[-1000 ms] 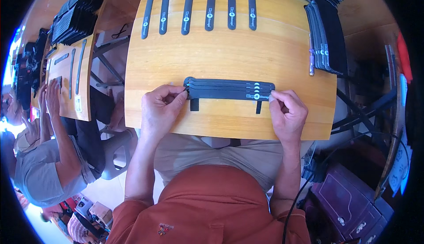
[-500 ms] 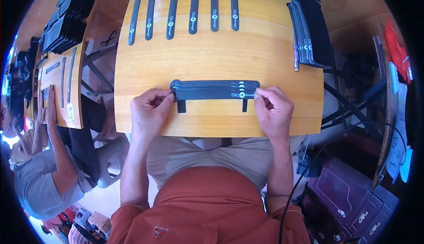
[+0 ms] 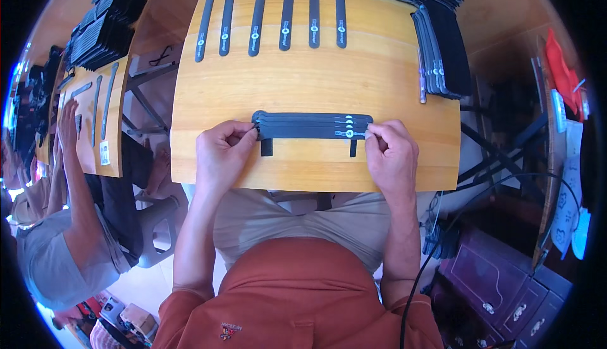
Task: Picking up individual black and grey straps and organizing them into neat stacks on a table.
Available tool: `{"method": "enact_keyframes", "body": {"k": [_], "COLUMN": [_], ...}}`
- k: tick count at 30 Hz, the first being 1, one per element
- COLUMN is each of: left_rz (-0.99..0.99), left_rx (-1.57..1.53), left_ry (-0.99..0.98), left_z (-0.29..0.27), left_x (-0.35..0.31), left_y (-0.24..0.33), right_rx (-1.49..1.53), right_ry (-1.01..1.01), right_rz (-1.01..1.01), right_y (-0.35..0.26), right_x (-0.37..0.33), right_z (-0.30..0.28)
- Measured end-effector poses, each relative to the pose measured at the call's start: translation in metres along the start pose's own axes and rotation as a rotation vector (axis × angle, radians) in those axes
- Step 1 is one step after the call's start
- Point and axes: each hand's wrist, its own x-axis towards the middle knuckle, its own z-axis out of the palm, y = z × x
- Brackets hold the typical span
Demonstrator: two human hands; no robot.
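Note:
A small fanned stack of dark grey storage straps [image 3: 303, 125] lies crosswise near the table's front edge, pale printing at its right end. My left hand [image 3: 221, 152] pinches the stack's rounded left end between thumb and fingers. At the other end, the thumb and fingertips of my right hand [image 3: 393, 158] close on the straps' corner. From beneath the stack, a black tab [image 3: 267, 148] sticks out toward me on the left and a second black tab [image 3: 353, 149] on the right. How these tabs join to the straps is hidden.
Several single straps [image 3: 288, 17] lie in a spaced row along the far side of the wooden table [image 3: 303, 86]. Bundled straps [image 3: 442, 52] and a pen [image 3: 422, 83] occupy its right edge. A co-worker's arm [image 3: 79, 184] reaches over another table at left, holding more strap piles [image 3: 101, 45].
The view has shifted slightly, so the tables sit a little differently in the picture. Both my hands keep their pinch on the strap stack. The co-worker's hand has moved farther up their table.

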Motion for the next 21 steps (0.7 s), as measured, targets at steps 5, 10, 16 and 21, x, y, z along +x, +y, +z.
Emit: {"method": "enact_keyframes", "body": {"k": [5,10,16,21], "left_rz": [0.049,0.066,0.100,0.087], "left_rx": [0.020,0.032,0.021,0.061], "left_ry": [0.012,0.019,0.036,0.020], "left_z": [0.000,-0.001,0.002,-0.001], "left_x": [0.002,0.001,0.001,-0.002], "left_y": [-0.004,-0.003,-0.004,0.004], "right_rx": [-0.245,-0.360,-0.291,-0.346], "right_ry": [-0.013,-0.013,-0.293,-0.316], "right_rz": [-0.061,-0.321,-0.454,-0.421], "right_y": [-0.016,-0.041,-0.056,-0.050], "right_x": [-0.001,-0.007,-0.018,-0.022], "right_z": [-0.007,0.007,0.042,0.049]}}
